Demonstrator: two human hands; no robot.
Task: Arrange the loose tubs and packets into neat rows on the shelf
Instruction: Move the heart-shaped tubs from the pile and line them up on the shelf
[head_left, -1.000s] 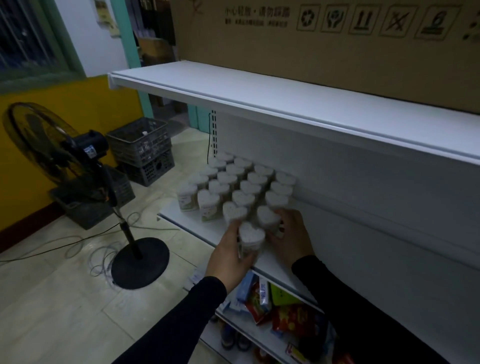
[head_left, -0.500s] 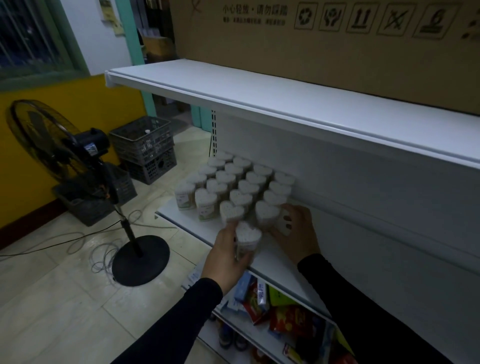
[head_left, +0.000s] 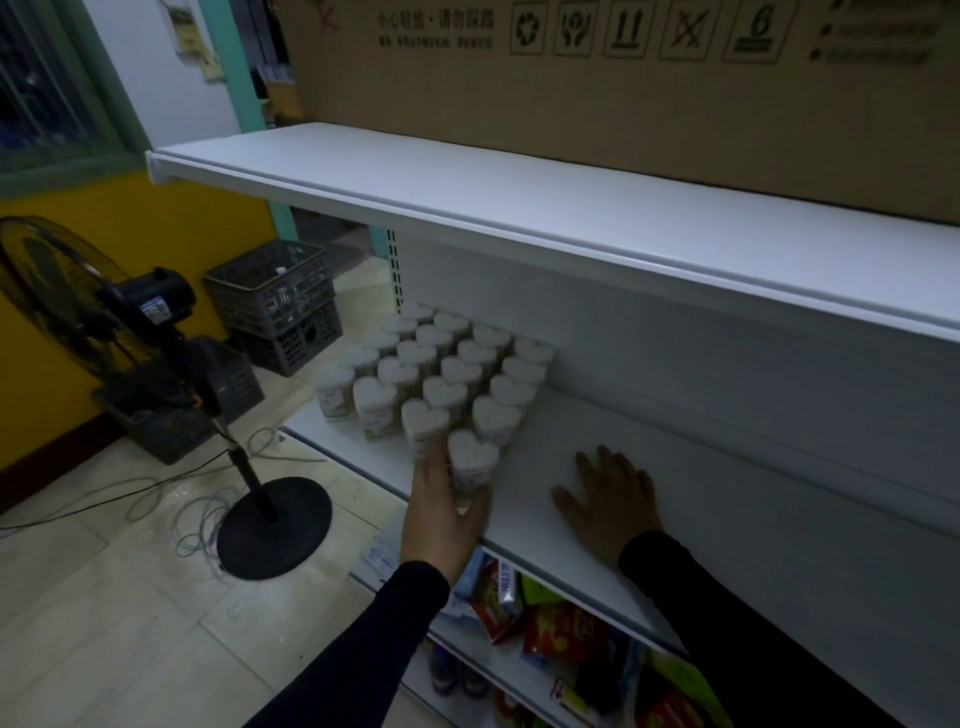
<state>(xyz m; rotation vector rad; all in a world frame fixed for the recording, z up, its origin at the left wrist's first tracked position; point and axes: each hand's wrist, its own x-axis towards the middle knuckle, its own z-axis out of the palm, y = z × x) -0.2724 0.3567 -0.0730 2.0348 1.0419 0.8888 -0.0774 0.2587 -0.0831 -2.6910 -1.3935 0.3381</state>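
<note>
Right hand (head_left: 610, 501) has let go of the back-row tubs (head_left: 457, 371) and now lies flat, fingers spread, on the bare shelf (head_left: 675, 467), while left hand (head_left: 441, 512) grips the front heart-lidded tub (head_left: 471, 464), likely closing its row.

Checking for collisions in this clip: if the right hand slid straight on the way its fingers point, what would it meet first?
The right hand lies flat on the middle shelf, fingers toward the back panel. The path looks free up to the panel; the heart-shaped tubs stand off to its left, though depth is uncertain.
</note>
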